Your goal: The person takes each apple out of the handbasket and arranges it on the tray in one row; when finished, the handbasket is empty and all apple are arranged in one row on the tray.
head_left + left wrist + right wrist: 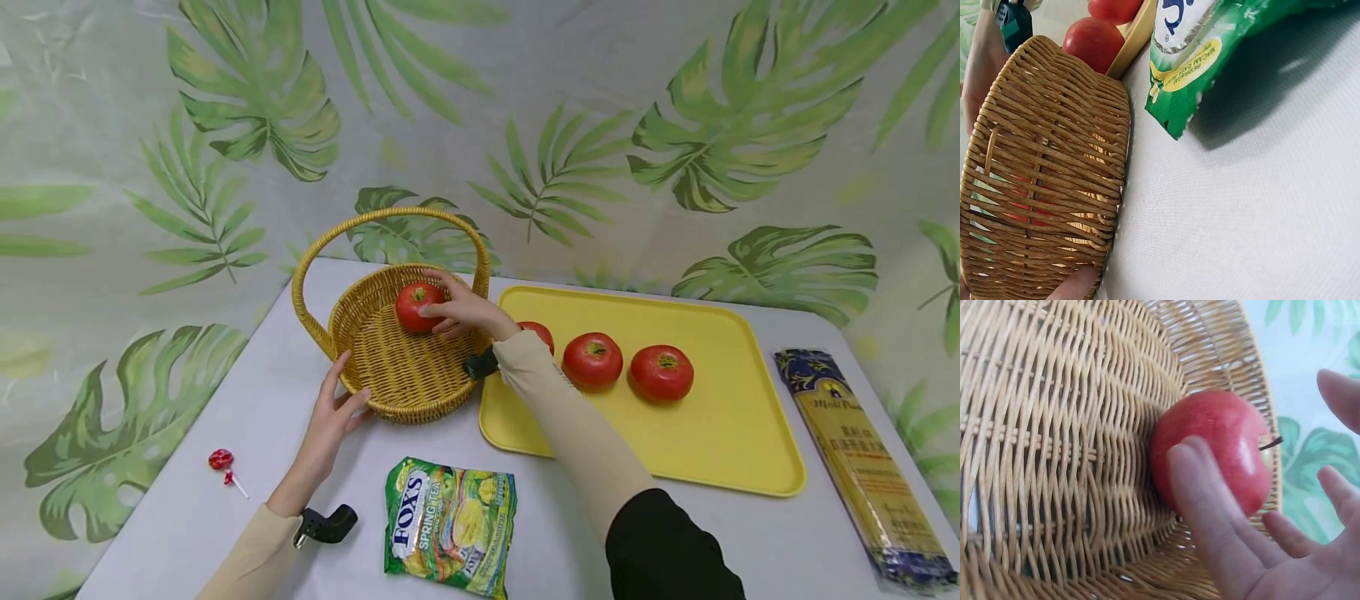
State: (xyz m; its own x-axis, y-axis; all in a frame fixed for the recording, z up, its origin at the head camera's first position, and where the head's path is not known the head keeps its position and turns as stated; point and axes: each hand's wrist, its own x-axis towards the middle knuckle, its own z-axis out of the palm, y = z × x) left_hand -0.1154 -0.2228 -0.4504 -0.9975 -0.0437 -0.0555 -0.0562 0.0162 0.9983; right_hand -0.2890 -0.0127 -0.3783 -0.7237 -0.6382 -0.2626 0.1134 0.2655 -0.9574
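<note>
A red apple with a dark stem rests inside a woven wicker basket with a tall arched handle, against its far wall. My right hand is over the basket at the apple's right side. In the right wrist view, the thumb overlaps the apple while the other fingers are spread away from it. My left hand touches the basket's near left side, its fingers fairly straight. In the left wrist view one fingertip lies against the wicker wall, low down.
Right of the basket, a yellow tray carries three more red apples. A green FOX'S candy bag lies in front, a red lollipop at left. A long pasta packet lies at far right. Behind hangs a leaf-patterned curtain.
</note>
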